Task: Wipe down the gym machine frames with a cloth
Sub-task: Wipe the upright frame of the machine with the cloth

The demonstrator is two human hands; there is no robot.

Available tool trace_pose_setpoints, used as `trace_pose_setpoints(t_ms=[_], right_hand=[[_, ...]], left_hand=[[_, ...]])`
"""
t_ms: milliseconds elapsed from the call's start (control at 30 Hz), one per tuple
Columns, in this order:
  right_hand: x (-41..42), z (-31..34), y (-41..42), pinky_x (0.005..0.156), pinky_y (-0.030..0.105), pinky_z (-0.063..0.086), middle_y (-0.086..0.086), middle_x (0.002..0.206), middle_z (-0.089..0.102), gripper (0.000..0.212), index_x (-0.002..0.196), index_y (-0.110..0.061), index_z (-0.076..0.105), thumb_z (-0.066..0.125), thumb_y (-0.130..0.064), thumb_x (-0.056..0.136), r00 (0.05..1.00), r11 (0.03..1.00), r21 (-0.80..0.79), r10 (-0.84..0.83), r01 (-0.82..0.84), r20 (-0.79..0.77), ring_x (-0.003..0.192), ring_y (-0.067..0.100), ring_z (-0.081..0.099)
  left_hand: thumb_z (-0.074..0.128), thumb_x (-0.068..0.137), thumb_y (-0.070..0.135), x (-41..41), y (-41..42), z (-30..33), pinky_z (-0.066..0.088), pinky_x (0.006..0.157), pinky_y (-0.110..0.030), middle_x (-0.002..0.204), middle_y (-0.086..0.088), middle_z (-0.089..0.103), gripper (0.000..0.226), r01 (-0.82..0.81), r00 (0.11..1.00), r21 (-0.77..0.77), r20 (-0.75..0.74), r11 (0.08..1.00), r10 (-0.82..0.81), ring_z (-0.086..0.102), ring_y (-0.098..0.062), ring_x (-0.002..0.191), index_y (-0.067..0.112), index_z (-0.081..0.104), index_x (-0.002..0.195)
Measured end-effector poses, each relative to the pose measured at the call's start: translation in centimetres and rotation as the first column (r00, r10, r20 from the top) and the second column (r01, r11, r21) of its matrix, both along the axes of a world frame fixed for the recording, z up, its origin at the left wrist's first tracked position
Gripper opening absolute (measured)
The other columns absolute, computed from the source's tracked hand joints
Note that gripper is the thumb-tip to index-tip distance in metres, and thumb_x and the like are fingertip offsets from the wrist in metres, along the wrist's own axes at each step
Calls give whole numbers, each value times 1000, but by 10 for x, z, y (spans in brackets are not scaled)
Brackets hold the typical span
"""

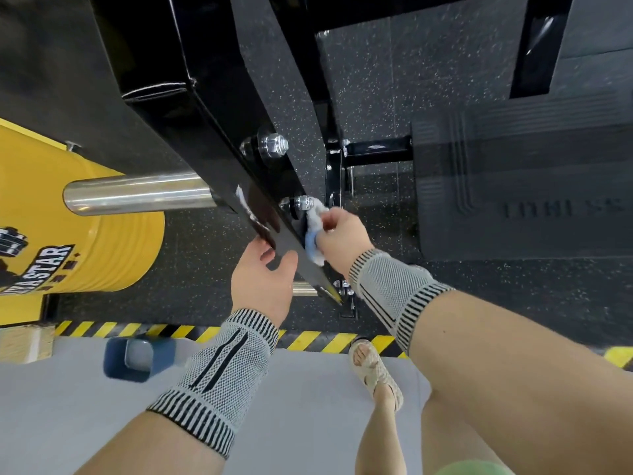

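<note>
Black frame (pixel 219 108) wiping looks mid-way: right hand (pixel 342 234) grips the cloth (pixel 313 228) against a bolt (pixel 303 202) just above it, left hand (pixel 263 279) steadies the beam with loose fingers, upper frame apparently left.

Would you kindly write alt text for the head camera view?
The right hand presses a blue-white cloth against a bolt on a black machine frame while the left hand steadies the frame's edge.
</note>
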State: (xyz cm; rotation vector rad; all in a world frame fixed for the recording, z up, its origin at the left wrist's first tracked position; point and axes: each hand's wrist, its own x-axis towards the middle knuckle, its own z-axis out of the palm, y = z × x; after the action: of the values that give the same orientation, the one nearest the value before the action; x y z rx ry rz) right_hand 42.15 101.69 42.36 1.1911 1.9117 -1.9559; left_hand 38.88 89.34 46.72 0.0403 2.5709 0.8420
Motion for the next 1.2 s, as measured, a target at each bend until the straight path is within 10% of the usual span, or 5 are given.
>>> trace_pose_setpoints(t_ms=[567,733,867,1067,1200], right_hand=[[-19,2,24,56,14,42,-6,78,59,15,90,-16,58,56,-1,87,990,984,171,65,-42,-129,67,5,54],[-11,-14,15,72,26,55,1,80,58,13,91,-13,58,52,-1,89,977,961,178,207,-214,55,77,17,58],[-10,-3,16,68,25,51,-4,78,61,8,82,-16,59,62,-10,86,986,977,211,59,-25,-156,71,10,57],[0,-30,-10,84,35,54,8,103,64,17,107,-15,58,52,-7,93,962,953,183,212,-242,170,95,24,62],[1,-23,-2,70,28,49,-2,85,59,10,95,-15,57,53,-7,91,980,949,245,195,-200,45,77,16,58]], left_hand=[[68,75,58,-20,14,-17,38,77,-25,99,-3,66,58,79,993,-190,-76,979,-95,60,-25,95,10,58,107],[66,74,65,-27,13,-22,35,58,-26,73,-1,59,59,140,978,-300,-103,943,-178,53,-20,70,7,61,85],[67,73,66,-33,10,-24,38,60,-26,74,-5,61,62,191,968,-269,-106,944,-226,56,-24,71,5,59,82],[65,74,65,-32,8,-28,40,61,-28,81,-9,65,64,209,967,-239,-93,948,-237,60,-25,74,2,60,84],[65,73,65,-33,7,-26,36,52,-28,72,-7,58,62,225,966,-244,-70,943,-249,56,-23,66,5,54,77]])
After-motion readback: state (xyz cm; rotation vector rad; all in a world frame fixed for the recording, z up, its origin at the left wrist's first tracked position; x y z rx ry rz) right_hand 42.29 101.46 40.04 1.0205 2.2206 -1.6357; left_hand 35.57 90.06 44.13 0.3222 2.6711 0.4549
